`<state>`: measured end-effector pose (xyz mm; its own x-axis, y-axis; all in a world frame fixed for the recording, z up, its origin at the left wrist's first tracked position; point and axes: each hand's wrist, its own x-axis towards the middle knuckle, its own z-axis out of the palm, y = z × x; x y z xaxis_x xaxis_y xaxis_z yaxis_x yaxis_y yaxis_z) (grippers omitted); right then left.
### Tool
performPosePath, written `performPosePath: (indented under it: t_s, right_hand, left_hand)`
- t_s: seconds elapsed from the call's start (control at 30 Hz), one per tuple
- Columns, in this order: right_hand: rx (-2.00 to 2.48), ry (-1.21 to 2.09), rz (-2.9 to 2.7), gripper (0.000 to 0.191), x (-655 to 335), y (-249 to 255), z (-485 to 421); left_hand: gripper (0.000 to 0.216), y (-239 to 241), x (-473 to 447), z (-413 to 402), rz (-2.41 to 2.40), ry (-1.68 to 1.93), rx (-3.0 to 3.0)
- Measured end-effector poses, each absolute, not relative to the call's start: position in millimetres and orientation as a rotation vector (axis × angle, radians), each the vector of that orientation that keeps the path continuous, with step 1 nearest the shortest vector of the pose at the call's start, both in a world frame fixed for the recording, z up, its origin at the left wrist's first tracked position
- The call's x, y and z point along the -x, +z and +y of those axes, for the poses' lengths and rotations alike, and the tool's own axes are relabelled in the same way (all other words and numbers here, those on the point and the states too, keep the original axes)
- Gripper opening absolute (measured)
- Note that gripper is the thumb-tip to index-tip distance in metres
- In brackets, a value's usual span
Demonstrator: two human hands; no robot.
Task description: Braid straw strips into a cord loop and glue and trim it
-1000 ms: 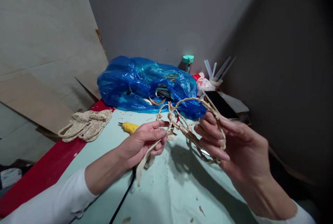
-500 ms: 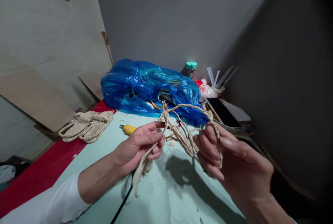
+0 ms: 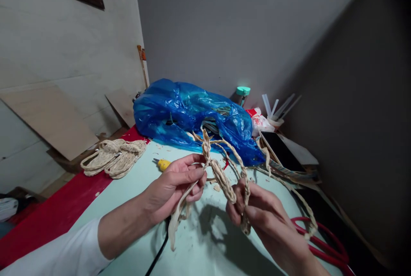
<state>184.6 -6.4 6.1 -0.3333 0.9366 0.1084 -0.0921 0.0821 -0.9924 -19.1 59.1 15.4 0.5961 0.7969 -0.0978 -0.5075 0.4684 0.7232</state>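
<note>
While the left hand pinches the braided cord where loose flat strips hang down, the right hand grips a looped stretch of it, thumb against fingers. Cord's held up between both hands, over the tabletop. Yellow tool just beyond left hand; woven bundles farther left; blue bag beyond both; dark-screened device beyond right hand.

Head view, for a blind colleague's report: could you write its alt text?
A person's left hand pinches a braided pale fiber cord near loose strips while the right hand holds another braided stretch, above a pale green tabletop. Behind lies a blue plastic bag; bundled cord lies at left on a red surface.
</note>
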Motion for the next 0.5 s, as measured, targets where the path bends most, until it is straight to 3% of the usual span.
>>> performPosePath:
  t_s: [0.23,0.5]
  right_hand:
    - [1.254,0.895,-2.004,0.021,-173.2,17.2,-7.2]
    - [1.332,0.774,-2.063,0.024,-174.3,12.8,-7.9]
  left_hand:
    - [0.027,14.5,20.4,56.3,0.589,0.859,-0.775]
    - [0.021,21.8,21.6,50.7,0.746,0.956,-0.879]
